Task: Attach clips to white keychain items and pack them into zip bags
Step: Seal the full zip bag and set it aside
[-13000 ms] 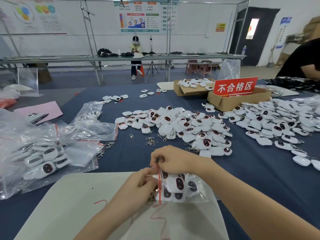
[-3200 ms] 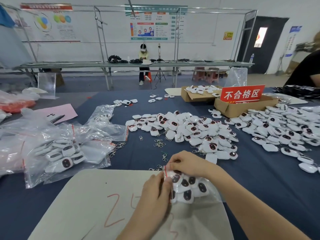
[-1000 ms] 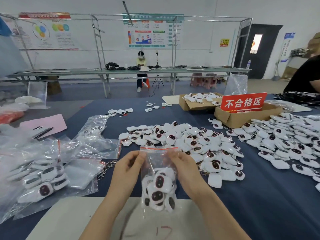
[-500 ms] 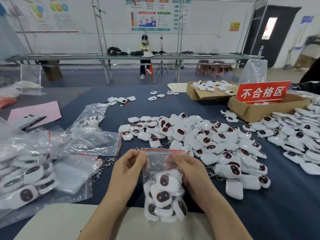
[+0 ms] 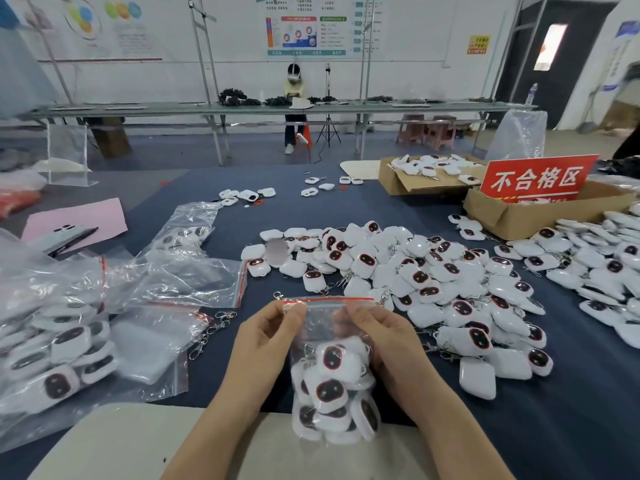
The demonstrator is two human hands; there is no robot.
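boxes [image 5: 512,220] 2 | red sign [image 5: 538,178] 1 | held zip bag [image 5: 327,317] 1 (keychains [image 5: 415,271]: too many)

wall [image 5: 156,77] white, posters [image 5: 306,29] | long workbench [image 5: 138,110] behind | dark doorway [image 5: 575,81] right | floor [image 5: 173,147] blue-grey

white keychains [image 5: 398,268] with dark faces; red-striped clear bag [image 5: 327,317]; navy table [image 5: 571,393].

Filled bags [image 5: 62,344] left, keychain pile [image 5: 412,271] centre, boxes [image 5: 540,213] behind right
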